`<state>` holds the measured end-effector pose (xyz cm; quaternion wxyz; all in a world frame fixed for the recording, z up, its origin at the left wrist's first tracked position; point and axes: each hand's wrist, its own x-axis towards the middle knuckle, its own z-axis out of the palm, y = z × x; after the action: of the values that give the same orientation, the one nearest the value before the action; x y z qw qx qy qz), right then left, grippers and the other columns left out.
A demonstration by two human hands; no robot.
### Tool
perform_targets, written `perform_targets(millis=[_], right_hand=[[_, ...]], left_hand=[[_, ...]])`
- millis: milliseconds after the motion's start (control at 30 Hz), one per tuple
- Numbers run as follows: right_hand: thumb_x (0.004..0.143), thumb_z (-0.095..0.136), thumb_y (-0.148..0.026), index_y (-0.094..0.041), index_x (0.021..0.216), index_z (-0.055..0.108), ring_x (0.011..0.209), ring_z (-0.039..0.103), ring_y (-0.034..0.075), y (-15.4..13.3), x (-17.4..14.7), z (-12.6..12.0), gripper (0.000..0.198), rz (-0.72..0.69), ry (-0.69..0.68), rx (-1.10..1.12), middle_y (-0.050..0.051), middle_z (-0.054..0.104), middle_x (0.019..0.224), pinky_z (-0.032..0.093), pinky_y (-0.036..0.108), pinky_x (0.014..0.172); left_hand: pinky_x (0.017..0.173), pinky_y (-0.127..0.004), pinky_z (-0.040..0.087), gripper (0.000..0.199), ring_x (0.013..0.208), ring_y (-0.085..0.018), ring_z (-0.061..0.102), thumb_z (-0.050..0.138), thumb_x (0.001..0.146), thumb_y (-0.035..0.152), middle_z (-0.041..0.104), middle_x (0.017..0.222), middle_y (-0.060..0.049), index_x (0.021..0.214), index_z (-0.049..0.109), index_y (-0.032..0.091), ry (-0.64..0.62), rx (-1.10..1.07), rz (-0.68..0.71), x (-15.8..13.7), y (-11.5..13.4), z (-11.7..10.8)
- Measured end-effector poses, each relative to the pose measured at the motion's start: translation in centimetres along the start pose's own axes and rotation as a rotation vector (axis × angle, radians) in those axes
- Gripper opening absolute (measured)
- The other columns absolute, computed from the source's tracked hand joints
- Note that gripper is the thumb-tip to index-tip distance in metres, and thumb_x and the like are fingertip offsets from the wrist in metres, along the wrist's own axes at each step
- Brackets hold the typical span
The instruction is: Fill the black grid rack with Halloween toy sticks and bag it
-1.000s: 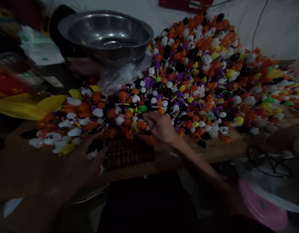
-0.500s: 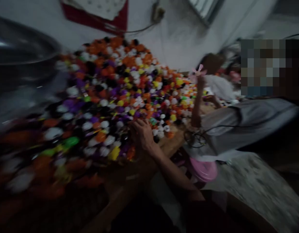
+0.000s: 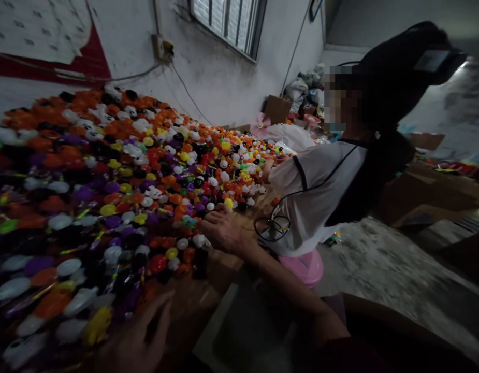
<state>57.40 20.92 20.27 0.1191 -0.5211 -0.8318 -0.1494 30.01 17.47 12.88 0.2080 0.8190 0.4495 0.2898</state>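
A large heap of small plastic toys (image 3: 118, 207) in orange, white, purple, black and yellow covers the work surface. Many are small figures, and some have thin shiny sticks or tubes. My right hand (image 3: 223, 230) lies at the heap's right edge, back upward and fingers loosely spread over the toys. Just beside it are a teal toy (image 3: 189, 222) and a white figure (image 3: 201, 241). Low in the view, my left hand (image 3: 140, 331) is dim and slightly blurred, thumb and finger apart with nothing seen between them. It is close to the heap's near edge.
A co-worker in a white shirt (image 3: 313, 191) sits at the right on a pink stool (image 3: 306, 267), one arm toward the heap. A black cable coil (image 3: 272, 228) hangs beside them. Cardboard (image 3: 223, 267) edges the heap; cartons (image 3: 433, 191) stand farther right.
The view has swung right, bringing more of the co-worker and the window into sight. My left hand has come in at the bottom. My right hand is still at the heap's edge.
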Motion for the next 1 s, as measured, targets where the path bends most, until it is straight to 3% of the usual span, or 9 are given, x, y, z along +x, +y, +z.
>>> perform_targets(millis=[33,200,333,533,667,1000], right_hand=[[0.106,0.046,-0.021,-0.016,0.105,0.067,0.085,0.057,0.02,0.7,0.3,-0.6,0.022,0.007,-0.002,-0.03,0.006,0.068,0.091,0.029,0.041,0.099],[0.108,0.046,-0.024,-0.019,0.117,0.065,0.092,0.059,0.019,2.5,1.8,-2.4,0.021,-0.186,-0.029,-0.098,0.005,0.07,0.1,0.029,0.04,0.1],[0.109,0.045,-0.024,-0.019,0.118,0.065,0.091,0.059,0.019,3.7,2.2,-2.2,0.023,-0.193,0.012,-0.14,0.005,0.07,0.099,0.03,0.041,0.101],[0.109,0.044,-0.023,-0.018,0.12,0.064,0.091,0.059,0.021,3.9,1.7,-0.5,0.024,-0.149,-0.051,-0.147,0.005,0.069,0.097,0.034,0.042,0.098],[0.107,0.048,-0.024,-0.018,0.113,0.065,0.089,0.058,0.021,3.6,1.6,0.2,0.019,-0.124,-0.114,-0.096,0.005,0.068,0.095,0.033,0.041,0.098],[0.107,0.047,-0.021,-0.017,0.11,0.063,0.089,0.06,0.019,4.3,0.4,0.3,0.017,-0.081,-0.149,-0.047,0.004,0.07,0.095,0.032,0.038,0.095]], left_hand=[[0.068,-0.031,0.057,0.03,0.076,-0.022,0.076,0.05,0.094,0.037,0.081,0.093,-0.004,0.104,0.078,0.033,0.094,0.008,-0.007,1.9,0.9,0.6],[0.063,-0.029,0.049,0.034,0.075,-0.025,0.075,0.047,0.092,0.037,0.081,0.085,-0.008,0.105,0.076,0.024,-0.013,0.086,-0.034,12.5,5.9,0.5],[0.062,-0.029,0.045,0.031,0.073,-0.025,0.073,0.049,0.09,0.037,0.078,0.082,-0.009,0.101,0.074,0.024,-0.024,0.121,-0.038,17.6,6.4,0.4],[0.06,-0.028,0.04,0.026,0.067,-0.023,0.068,0.048,0.091,0.035,0.072,0.071,-0.006,0.096,0.071,0.025,-0.065,0.096,0.037,18.4,5.3,2.4],[0.06,-0.028,0.041,0.031,0.071,-0.025,0.07,0.044,0.091,0.033,0.073,0.073,-0.008,0.103,0.07,0.023,-0.174,0.114,-0.004,18.0,6.2,2.2],[0.062,-0.03,0.04,0.038,0.074,-0.027,0.07,0.039,0.091,0.032,0.073,0.076,-0.01,0.108,0.071,0.02,-0.255,0.173,-0.024,18.2,7.7,2.9]])
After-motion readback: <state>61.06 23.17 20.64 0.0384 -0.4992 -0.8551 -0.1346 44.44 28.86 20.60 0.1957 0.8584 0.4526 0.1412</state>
